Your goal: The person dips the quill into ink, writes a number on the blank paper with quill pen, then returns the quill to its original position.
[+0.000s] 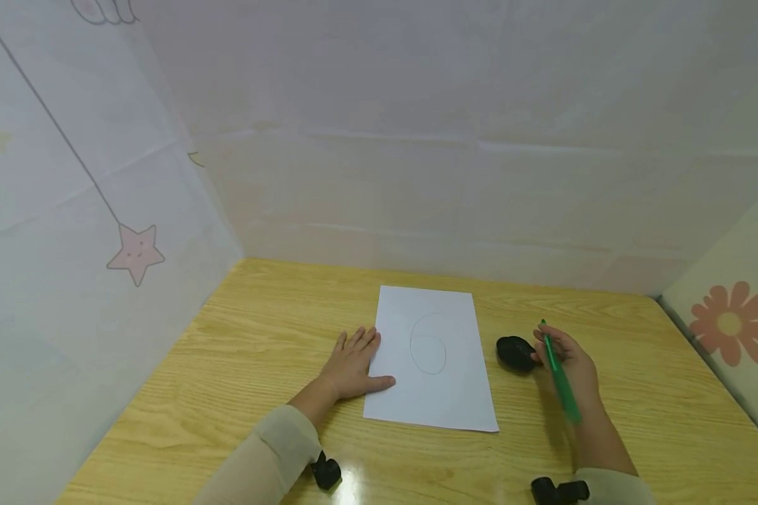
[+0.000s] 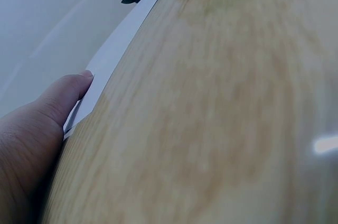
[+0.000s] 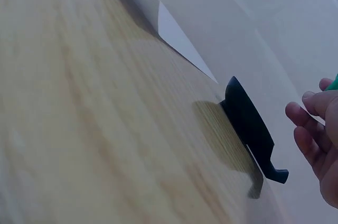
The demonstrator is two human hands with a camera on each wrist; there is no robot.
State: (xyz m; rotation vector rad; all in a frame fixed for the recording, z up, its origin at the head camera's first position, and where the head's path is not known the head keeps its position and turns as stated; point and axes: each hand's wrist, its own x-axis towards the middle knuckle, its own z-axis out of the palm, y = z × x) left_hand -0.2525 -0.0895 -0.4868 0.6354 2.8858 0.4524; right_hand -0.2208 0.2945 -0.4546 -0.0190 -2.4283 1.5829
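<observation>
A white sheet of paper [image 1: 461,393] with a thin-lined outline of the numeral 6 on it lies on the table. My left hand [image 1: 352,366] rests spread at the paper's left edge, the thumb lying on the sheet; the left wrist view shows that thumb [image 2: 68,93] on the paper. My right hand [image 1: 571,365], raised over the table right of the paper, holds a green pen [image 1: 559,379] in its fingers, the thin tip pointing away from me. Just left of these fingers is a black oval object [image 1: 515,353]; the right wrist view shows its short bent stem.
The wooden table [image 1: 240,351] is bounded by a pale sheet-covered wall [image 1: 404,203] at the back and by printed walls on both sides. Black wrist devices [image 1: 326,471] sit at both sleeve cuffs. In the right wrist view the paper's edge [image 3: 171,34] curls up.
</observation>
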